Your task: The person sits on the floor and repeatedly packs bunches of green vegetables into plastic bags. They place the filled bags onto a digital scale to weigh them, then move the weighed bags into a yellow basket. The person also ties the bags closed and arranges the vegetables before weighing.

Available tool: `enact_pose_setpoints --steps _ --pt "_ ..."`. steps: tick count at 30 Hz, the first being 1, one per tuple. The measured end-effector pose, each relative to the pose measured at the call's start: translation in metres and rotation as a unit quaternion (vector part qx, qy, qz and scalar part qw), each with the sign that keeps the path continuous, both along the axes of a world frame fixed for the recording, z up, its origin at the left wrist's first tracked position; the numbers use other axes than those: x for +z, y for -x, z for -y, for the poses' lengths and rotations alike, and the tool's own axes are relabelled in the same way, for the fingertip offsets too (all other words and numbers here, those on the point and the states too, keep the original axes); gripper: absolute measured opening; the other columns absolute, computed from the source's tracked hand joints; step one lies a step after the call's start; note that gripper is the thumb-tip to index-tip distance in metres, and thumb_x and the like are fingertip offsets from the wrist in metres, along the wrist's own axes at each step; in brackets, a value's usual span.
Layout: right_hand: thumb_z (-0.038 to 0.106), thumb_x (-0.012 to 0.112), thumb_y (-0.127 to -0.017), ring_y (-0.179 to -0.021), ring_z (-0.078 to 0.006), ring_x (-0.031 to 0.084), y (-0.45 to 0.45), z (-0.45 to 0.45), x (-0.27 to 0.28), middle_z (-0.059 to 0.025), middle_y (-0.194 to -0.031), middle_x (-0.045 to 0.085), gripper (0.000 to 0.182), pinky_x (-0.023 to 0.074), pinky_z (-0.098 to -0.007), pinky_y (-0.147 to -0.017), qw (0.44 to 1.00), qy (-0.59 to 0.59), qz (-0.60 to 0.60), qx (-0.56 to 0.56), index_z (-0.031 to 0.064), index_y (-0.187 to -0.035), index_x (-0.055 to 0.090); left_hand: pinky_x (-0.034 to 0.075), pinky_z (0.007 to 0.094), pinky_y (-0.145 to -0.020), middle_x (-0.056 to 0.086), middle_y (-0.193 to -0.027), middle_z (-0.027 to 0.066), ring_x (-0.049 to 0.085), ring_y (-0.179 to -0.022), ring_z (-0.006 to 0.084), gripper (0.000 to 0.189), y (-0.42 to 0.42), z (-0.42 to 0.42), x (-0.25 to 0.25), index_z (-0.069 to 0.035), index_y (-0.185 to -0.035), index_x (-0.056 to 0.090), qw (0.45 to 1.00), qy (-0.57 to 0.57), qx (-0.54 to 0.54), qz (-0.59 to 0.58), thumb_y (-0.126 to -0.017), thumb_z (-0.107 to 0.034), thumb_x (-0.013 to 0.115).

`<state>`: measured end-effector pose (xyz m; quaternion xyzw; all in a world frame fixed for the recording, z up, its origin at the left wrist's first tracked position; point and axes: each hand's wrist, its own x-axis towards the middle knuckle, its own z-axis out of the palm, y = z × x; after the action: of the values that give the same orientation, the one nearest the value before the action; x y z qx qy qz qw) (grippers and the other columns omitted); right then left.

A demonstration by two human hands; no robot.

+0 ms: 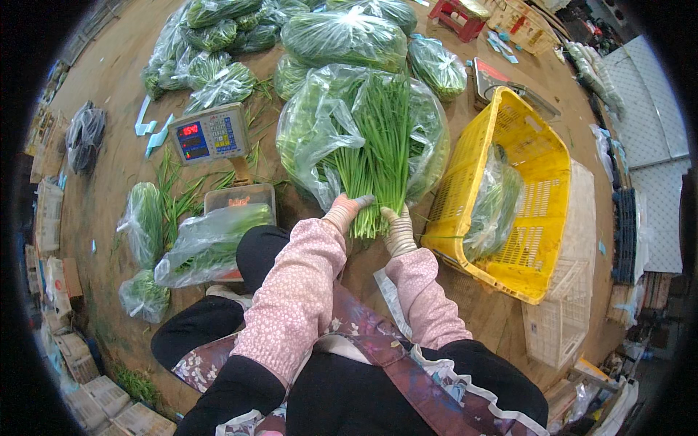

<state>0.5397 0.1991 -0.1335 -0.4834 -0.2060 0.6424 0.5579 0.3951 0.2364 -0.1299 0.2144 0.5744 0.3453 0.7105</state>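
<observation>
Both my hands wear striped knitted gloves, and pink patterned sleeve covers run up the forearms. Between them is a thick bunch of long green leaves, likely garlic chives (381, 136), its cut ends towards me. The left side of the stems is gripped by my left hand (348, 210), its grey-tipped thumb lying across them. My right hand (399, 231) clasps the right side near the cut ends, some fingers hidden. Under and around the bunch lies a large clear plastic bag (311, 128), open towards me and holding more greens.
At left, a digital scale's display (210, 133) is lit, and a bagged bundle (218, 240) lies on its platform (262, 195). A yellow plastic crate (545, 218) tilts at right, with a bagged bundle (493, 201) inside. Filled bags (343, 41) are heaped ahead; a red stool (458, 19) stands beyond.
</observation>
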Motion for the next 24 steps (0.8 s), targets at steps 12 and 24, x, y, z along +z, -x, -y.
enact_pose_setpoints --steps 12,24 --pt "0.030 0.052 -0.086 -0.089 -0.0219 0.061 -0.011 -0.004 0.014 -0.0031 -0.101 0.063 0.029 0.0542 -0.0399 -0.069 0.970 0.151 -0.183 -0.044 0.0144 -0.111 0.055 0.055 0.0420 -0.076 0.068 -0.097 0.0139 0.066 -0.080 0.0288 0.043 0.009 -0.006 -0.003 -0.005 -0.107 0.062 0.931 0.091 0.179 0.305 -0.089 -0.037 0.040" --pt "0.028 0.055 -0.085 -0.093 -0.0287 0.063 -0.011 -0.003 0.022 -0.0117 -0.106 0.064 0.035 0.0553 -0.0448 -0.077 0.956 0.139 -0.257 0.013 0.0058 -0.113 0.057 0.053 0.0446 -0.079 0.067 -0.100 0.0138 0.065 -0.082 0.0304 0.044 0.006 0.003 0.039 -0.008 -0.109 0.063 0.918 0.092 0.270 0.275 -0.083 -0.040 0.046"
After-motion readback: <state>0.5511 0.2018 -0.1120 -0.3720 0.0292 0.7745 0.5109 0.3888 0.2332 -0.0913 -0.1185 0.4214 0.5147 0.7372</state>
